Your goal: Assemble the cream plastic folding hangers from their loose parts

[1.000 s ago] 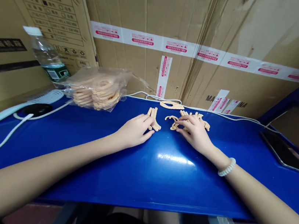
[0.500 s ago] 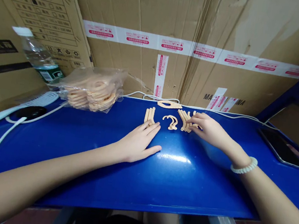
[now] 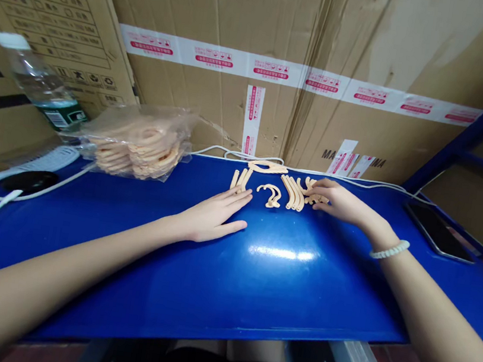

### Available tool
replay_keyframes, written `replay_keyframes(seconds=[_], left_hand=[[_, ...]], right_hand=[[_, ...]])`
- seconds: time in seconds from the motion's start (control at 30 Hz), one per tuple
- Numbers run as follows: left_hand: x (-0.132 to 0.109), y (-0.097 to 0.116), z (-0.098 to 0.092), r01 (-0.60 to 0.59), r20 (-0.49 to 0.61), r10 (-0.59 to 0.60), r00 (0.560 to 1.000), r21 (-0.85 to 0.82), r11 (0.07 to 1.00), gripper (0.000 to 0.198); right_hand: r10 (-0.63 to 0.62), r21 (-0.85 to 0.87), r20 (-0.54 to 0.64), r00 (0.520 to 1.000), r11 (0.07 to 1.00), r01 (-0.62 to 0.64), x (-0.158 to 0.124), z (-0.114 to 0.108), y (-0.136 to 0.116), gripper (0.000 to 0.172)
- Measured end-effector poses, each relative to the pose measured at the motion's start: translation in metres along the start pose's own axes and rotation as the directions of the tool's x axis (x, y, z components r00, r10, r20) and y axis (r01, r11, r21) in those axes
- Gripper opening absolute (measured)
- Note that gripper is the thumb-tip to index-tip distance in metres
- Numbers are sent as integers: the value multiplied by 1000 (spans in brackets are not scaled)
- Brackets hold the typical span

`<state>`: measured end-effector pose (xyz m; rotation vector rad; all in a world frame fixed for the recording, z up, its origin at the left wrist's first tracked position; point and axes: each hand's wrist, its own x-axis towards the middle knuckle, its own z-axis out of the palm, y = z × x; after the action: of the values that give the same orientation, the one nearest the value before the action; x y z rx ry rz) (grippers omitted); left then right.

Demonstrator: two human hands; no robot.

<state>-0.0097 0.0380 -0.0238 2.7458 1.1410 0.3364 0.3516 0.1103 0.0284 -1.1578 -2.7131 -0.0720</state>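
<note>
My left hand (image 3: 214,214) lies flat with its fingers stretched out. Its fingertips touch the lower ends of several beige strips (image 3: 244,178). To the right, my right hand (image 3: 341,202) reaches over a cluster of small beige curved pieces (image 3: 311,198); its fingers are bent but apart, touching the pieces and partly hiding them. Beside that cluster, several longer curved beige strips (image 3: 292,193) lie side by side. Between the hands are hook-shaped beige pieces (image 3: 272,195). Behind them rests a flat beige hanger-shaped piece (image 3: 265,166) with an opening.
A clear bag of beige parts (image 3: 147,147) and a water bottle (image 3: 51,94) stand at left, near a black round object (image 3: 30,181) with a white cable. A phone (image 3: 438,231) lies at right. Cardboard boxes (image 3: 228,17) wall off the back of the blue table (image 3: 226,287).
The view has shifted slightly. My right hand has moved off the long curved strips onto the small pieces to their right. My left hand has slid slightly back from its strips, uncovering more of them.
</note>
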Motion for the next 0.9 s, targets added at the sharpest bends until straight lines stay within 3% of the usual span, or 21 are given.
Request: replay_keyframes(seconds=[0.33,0.53,0.67,0.73,0.87,0.9], left_hand=[[-1,-1,2,-12,-39,12,999,-9,1000,70],[-2,-1,5,-11,-84,9,996,-21,1000,67],[-1,0,3,-25,-139,24,990,-9,1000,64],[-4,6,0,-78,-237,81,968,19,997,56],[-25,31,-10,-237,-441,218,871,13,971,29],[-32,39,-13,-216,-400,181,898,-44,975,26]], right_hand=[[89,39,5,996,995,-89,1,11,4,12],[101,64,-71,992,993,-96,-2,-1,-2,20],[43,40,-220,975,999,-35,2,-5,-40,28],[-42,14,-215,976,999,46,4,-2,-67,27],[-202,-17,-193,960,979,202,5,3,-107,26],[-218,-28,-205,954,976,217,5,2,-111,26]])
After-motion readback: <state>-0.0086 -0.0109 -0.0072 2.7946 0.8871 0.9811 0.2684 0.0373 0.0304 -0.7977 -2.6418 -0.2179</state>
